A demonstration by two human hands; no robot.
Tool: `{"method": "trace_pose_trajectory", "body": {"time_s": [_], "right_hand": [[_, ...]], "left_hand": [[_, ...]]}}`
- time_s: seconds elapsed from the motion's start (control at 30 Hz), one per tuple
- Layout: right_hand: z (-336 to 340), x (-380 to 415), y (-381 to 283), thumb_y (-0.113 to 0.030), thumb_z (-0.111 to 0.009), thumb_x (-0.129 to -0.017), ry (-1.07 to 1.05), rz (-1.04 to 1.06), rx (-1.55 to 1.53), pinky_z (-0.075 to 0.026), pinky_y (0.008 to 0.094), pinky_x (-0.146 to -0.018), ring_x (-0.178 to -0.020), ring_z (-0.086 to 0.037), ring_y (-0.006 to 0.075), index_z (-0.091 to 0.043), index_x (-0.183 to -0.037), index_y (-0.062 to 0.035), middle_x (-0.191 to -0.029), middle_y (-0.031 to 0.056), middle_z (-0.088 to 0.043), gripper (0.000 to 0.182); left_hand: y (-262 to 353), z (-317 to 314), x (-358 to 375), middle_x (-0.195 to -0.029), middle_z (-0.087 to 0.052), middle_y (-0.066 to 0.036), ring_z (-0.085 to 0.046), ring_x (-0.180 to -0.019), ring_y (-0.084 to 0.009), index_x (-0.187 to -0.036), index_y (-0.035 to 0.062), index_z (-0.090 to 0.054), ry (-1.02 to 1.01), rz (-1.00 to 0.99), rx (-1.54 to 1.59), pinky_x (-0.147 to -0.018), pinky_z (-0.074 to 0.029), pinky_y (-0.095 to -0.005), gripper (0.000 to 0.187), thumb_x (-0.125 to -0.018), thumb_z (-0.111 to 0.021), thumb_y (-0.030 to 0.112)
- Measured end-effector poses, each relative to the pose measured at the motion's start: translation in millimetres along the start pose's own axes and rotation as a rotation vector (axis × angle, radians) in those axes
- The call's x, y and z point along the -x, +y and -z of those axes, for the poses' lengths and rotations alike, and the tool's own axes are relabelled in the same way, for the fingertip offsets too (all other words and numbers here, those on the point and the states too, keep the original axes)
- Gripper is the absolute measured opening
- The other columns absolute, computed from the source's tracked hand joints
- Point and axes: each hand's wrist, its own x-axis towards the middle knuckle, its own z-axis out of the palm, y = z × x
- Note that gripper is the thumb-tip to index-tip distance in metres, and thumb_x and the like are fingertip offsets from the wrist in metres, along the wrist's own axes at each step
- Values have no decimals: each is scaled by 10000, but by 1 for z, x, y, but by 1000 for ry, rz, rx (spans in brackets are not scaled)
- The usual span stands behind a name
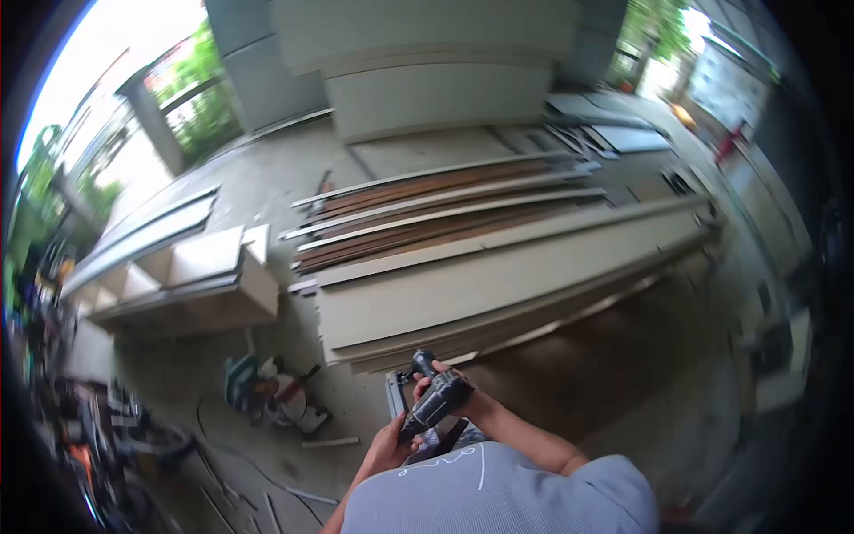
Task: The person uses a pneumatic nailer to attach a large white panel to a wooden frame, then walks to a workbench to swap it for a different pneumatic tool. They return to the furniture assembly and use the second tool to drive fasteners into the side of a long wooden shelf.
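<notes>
Close to my chest, both hands are on a black cordless drill (439, 397), held at a slant. My left hand (388, 448) is closed around its lower end. Around its upper part my right hand (471, 400) is wrapped, with some fingers hidden behind the tool. Just beyond the left hand stands a narrow grey metal piece (395, 395), partly covered by the drill and hands. A long pale board (498, 289) on a stack lies ahead of them.
Metal-edged brown strips (445, 203) lie behind the board stack. At left are an open cabinet carcass (187, 298) and a green mitre saw (267, 392) with a cable on the floor. Bicycles (116, 445) stand at lower left; large panels (436, 98) at the back.
</notes>
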Motion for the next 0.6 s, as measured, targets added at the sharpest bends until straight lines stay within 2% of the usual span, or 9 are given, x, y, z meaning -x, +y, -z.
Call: {"method": "trace_pose_trajectory", "body": {"time_s": [0.1, 0.13, 0.23, 0.33, 0.37, 0.4, 0.5, 0.57, 0.6], "right_hand": [[38, 111, -20, -299, -584, -837, 13, 335, 153, -439, 388, -841, -836, -545, 253, -409, -1059, 22, -781, 77, -559, 427], [32, 60, -69, -302, -582, -840, 35, 394, 147, -441, 387, -838, -834, -548, 260, -404, -1055, 19, -770, 76, -561, 425], [70, 211, -81, -301, -582, -841, 42, 529, 134, -442, 382, -832, -823, -555, 265, -407, -1032, 8, -757, 69, -563, 403], [135, 416, -90, -293, -591, -836, -8, 620, 94, -446, 375, -824, -807, -559, 254, -436, -975, -11, -761, 59, -563, 350], [112, 369, -78, -288, -597, -833, -55, 618, 88, -449, 372, -818, -800, -559, 244, -458, -937, -21, -767, 54, -563, 318], [165, 520, -64, -278, -606, -827, -116, 731, 134, -462, 363, -798, -791, -560, 221, -494, -859, -34, -773, 53, -562, 270], [224, 779, -6, -269, -610, -825, -83, 795, 48, -474, 356, -788, -776, -562, 203, -507, -841, -35, -771, 55, -563, 256], [270, 984, 46, -256, -616, -821, -52, 812, 5, -483, 351, -784, -761, -564, 188, -517, -837, -35, -777, 64, -566, 243], [266, 940, 90, -260, -626, -813, 35, 823, -129, -484, 352, -784, -762, -566, 189, -514, -852, -33, -791, 75, -571, 256]], "left_hand": [[-67, -53, -37, -863, -582, -102, -569, -604, -167, -1071, 54, -461, -122, 136, -107, -514, -452, -245, 370, -930, -399, 390], [-9, -42, -92, -855, -582, -104, -562, -593, -169, -1069, 54, -465, -106, 171, -148, -513, -444, -250, 386, -925, -401, 407], [-122, -120, -128, -804, -578, -101, -542, -573, -172, -1056, 50, -475, -139, 271, -223, -498, -421, -261, 423, -914, -407, 443], [-284, -242, -145, -731, -554, -94, -518, -570, -156, -1027, 47, -487, -155, 388, -287, -502, -409, -244, 429, -911, -407, 452], [-234, -226, -126, -731, -554, -94, -518, -570, -156, -1027, 47, -487, -168, 420, -325, -502, -409, -244, 429, -911, -407, 452], [-367, -315, -102, -727, -550, -92, -513, -565, -154, -1016, 47, -492, -153, 412, -408, -500, -407, -241, 425, -911, -410, 451], [-581, -430, -52, -702, -539, -68, -510, -560, -138, -989, 55, -505, -159, 396, -467, -480, -404, -229, 419, -902, -427, 458], [-774, -533, -4, -693, -541, -52, -509, -551, -122, -997, 68, -506, -66, 394, -583, -468, -408, -225, 415, -900, -429, 464], [-751, -472, 11, -680, -556, -45, -513, -534, -116, -971, 70, -529, -47, 416, -591, -459, -416, -227, 432, -885, -442, 485]]}}
